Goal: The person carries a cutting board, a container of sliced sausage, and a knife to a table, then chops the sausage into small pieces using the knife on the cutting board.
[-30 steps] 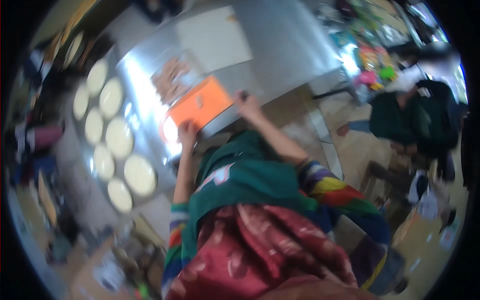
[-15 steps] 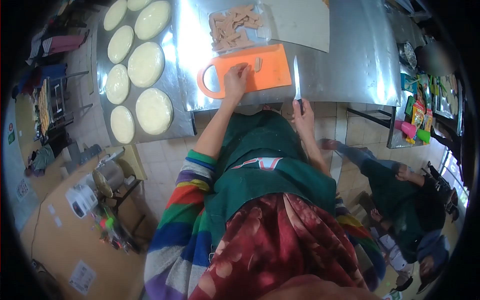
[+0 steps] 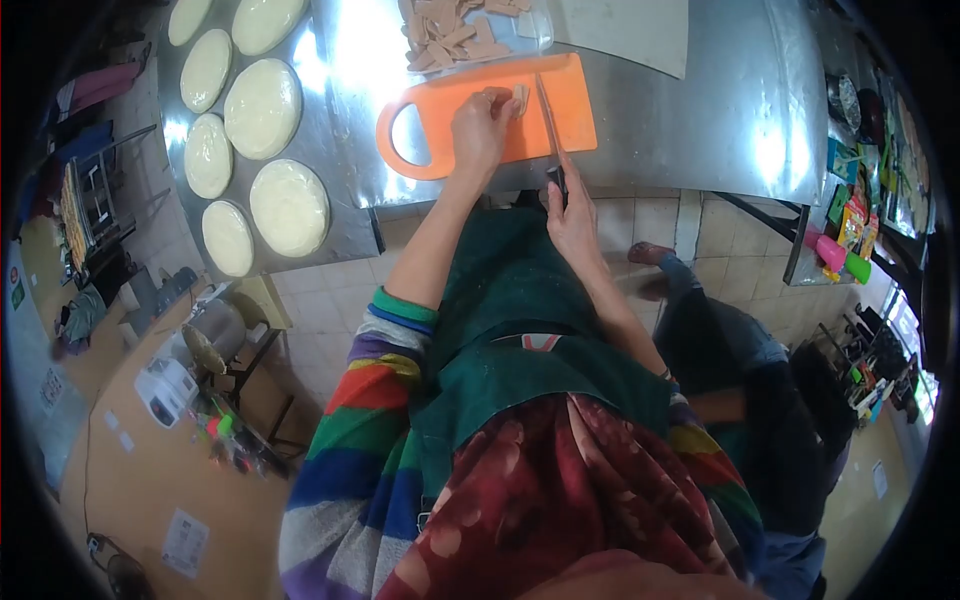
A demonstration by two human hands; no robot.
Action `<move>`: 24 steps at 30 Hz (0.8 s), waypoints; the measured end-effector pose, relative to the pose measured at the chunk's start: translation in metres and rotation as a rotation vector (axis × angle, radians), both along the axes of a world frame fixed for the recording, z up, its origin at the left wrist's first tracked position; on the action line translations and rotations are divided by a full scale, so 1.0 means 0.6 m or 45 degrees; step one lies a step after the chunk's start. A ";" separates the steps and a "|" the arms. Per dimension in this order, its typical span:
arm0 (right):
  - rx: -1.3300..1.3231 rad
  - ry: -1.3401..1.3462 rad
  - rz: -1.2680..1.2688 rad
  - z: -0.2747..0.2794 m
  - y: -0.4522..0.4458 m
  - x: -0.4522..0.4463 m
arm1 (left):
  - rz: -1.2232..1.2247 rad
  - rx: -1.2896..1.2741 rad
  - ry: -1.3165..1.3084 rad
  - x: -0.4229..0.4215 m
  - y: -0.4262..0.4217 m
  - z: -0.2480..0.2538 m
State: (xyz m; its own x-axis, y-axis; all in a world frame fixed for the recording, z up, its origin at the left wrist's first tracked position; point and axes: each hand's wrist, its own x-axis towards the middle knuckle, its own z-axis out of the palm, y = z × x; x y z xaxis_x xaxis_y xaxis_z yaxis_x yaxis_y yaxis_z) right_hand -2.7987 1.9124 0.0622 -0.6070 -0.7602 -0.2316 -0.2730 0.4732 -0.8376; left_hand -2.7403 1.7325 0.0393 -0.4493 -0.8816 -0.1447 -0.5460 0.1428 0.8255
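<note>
An orange cutting board (image 3: 440, 150) with a looped handle lies near the front edge of the metal table. On it, my left hand (image 3: 482, 128) has its fingers closed at a small pinkish-brown sausage piece (image 3: 521, 100). My right hand (image 3: 573, 215) is wrapped round the black handle of a knife (image 3: 549, 120). The blade points away from me over the board, just right of the sausage piece and apart from it. Behind the board, a clear plastic container (image 3: 543, 28) holds many cut sausage strips (image 3: 455, 35).
Several pale round dough discs (image 3: 262, 108) lie on a metal surface at the left. A whitish flat sheet (image 3: 630, 30) lies behind the board to the right. Another person in a dark apron (image 3: 780, 400) is close by on my right. Pink and green cups (image 3: 828, 252) are at the right.
My right hand has brought the knife left, from beside the board to over it. My left hand has closed in on the sausage piece. The view has shifted, and the other person has come nearer.
</note>
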 end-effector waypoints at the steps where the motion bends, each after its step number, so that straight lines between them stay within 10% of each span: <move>1: 0.022 -0.051 0.005 0.001 -0.002 0.002 | -0.001 0.004 -0.001 -0.001 0.000 0.000; 24: 0.109 0.125 0.065 -0.005 -0.003 0.005 | 0.087 0.051 -0.111 -0.018 0.014 0.009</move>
